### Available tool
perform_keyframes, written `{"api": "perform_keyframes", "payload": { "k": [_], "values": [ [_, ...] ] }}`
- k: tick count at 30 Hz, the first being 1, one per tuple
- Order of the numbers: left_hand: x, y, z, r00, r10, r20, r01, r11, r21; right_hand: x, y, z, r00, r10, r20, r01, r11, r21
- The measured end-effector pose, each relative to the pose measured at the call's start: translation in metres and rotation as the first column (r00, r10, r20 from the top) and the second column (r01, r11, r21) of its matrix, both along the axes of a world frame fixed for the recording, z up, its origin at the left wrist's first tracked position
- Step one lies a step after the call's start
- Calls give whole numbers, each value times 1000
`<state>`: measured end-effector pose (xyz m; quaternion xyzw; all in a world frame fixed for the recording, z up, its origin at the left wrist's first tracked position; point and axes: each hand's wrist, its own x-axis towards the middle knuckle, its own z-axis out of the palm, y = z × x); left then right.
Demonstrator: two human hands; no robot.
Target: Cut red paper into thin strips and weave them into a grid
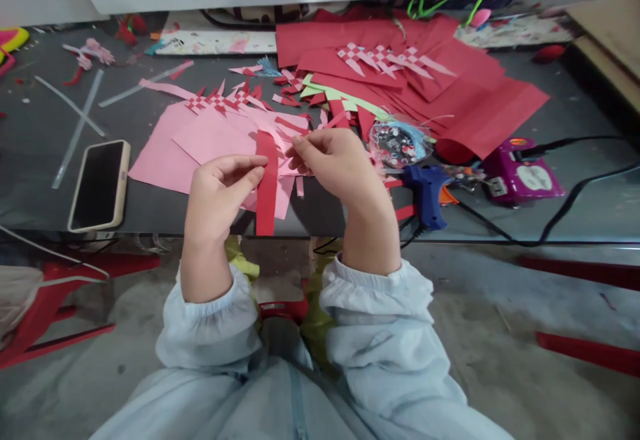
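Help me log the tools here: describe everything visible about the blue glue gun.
The blue glue gun lies on its side on the dark table near the front edge, just right of the right hand, not touched by it. It looks like plastic, with an orange part on its right side. A black cable runs from that side. Red paper scraps lie against it.

A phone (99, 185), a blue glue gun (425, 193) and red sheets (480, 103) lie on the table (590, 213).

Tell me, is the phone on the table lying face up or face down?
Face up: the phone lies flat on the table, dark screen showing.
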<state>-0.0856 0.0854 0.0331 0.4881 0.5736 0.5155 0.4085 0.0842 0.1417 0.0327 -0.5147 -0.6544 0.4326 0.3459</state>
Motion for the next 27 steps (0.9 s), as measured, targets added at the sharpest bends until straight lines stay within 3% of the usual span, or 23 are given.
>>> {"api": "perform_keyframes", "payload": {
  "k": [4,10,19,27],
  "values": [
    [-3,-2,3,997,-16,69,18,999,-32,-5,-3,3,990,63,-125,-68,997,-38],
    [-4,-4,10,993,-50,105,64,988,-138,-7,-6,11,974,66,-217,-73,997,-24],
    [-11,-6,12,994,-103,44,110,966,-234,-5,-5,10,955,23,-294,-42,997,-59],
    [-10,-8,15,979,-200,41,202,924,-323,-6,-1,6,977,-51,-208,42,998,-47]
  ]
}}
